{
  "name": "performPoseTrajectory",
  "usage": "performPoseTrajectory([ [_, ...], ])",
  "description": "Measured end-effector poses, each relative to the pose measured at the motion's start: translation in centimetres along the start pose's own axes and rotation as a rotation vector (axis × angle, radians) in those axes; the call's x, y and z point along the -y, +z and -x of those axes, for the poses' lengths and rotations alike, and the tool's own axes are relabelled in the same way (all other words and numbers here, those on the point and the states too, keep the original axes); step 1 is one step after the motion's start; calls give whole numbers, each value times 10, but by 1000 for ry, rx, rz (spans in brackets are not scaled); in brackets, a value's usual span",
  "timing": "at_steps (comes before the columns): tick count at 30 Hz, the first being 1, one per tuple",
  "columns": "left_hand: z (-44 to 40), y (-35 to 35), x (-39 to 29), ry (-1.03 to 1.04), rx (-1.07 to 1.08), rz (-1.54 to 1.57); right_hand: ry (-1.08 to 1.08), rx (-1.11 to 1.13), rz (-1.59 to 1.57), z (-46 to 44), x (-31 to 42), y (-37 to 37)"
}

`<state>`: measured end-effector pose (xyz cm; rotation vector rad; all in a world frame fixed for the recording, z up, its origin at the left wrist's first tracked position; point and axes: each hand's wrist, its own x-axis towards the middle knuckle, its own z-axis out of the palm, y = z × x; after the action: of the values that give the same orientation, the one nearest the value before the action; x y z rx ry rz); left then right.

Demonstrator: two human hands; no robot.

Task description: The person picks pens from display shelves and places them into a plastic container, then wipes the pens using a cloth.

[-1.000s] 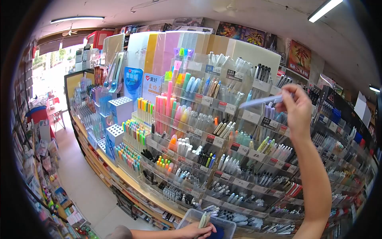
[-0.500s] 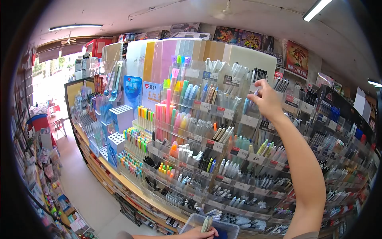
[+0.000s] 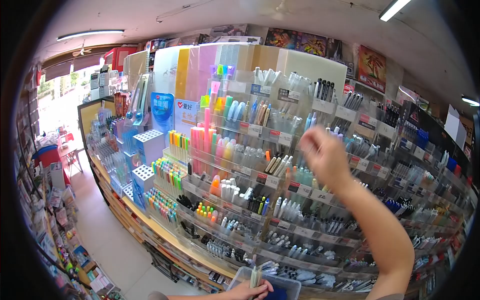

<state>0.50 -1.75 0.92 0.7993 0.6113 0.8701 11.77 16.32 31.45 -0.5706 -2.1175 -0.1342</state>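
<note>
My left hand [image 3: 257, 290], low in the view, is closed around a small bundle of pens [image 3: 255, 278], pale green and whitish, that point upward. A clear plastic bin [image 3: 295, 286] sits right behind that hand, with something dark blue inside. My right hand [image 3: 324, 157] is raised before the clear tiered pen rack [image 3: 305, 233], its fingers bent and smeared by motion. Whether it holds anything cannot be made out. Just above it, light blue pens [image 3: 310, 121] stand in a compartment with a blank-looking label.
Blue-white display blocks with holes [image 3: 149, 143] and colourful pens [image 3: 165, 175] stand left of the rack. Large paper sheets [image 3: 212, 65] rise behind it. A wooden shelf edge [image 3: 150, 223] runs below, beside an aisle floor [image 3: 105, 225] and crowded shelves at far left.
My right hand has come down and slightly left, away from the upper compartment where its fingers were among the pens. My left hand still grips its bundle, almost in the same place.
</note>
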Motion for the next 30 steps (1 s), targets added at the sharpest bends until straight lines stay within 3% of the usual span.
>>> performPoseTrajectory([
  [1,-5,-8,2,14,76,24,93,200,-122,23,17,8],
  [3,-16,-26,9,40,225,72,47,690,-121,73,37,31],
  [5,-11,-12,-2,83,184,1,108,1029,-260,130,52,51],
  [7,-12,-12,-3,123,203,-91,267,1283,-363,160,62,58],
  [10,-5,0,-7,162,178,-188,472,1323,-630,166,63,55],
  [14,7,18,-26,151,179,-197,255,981,-611,151,49,44],
  [18,9,19,-26,107,176,-209,427,664,-546,90,30,5],
  [19,9,18,-25,105,176,-212,547,538,-702,77,23,-4],
  [20,8,16,-21,104,175,-216,535,366,-746,62,16,-13],
  [23,2,10,-11,87,175,-205,419,-66,-618,16,11,-46],
  [26,-1,9,-3,46,153,-176,269,-340,-391,-20,-9,-67],
  [30,-1,11,-3,0,81,-190,185,-362,-116,-40,-24,-74],
])
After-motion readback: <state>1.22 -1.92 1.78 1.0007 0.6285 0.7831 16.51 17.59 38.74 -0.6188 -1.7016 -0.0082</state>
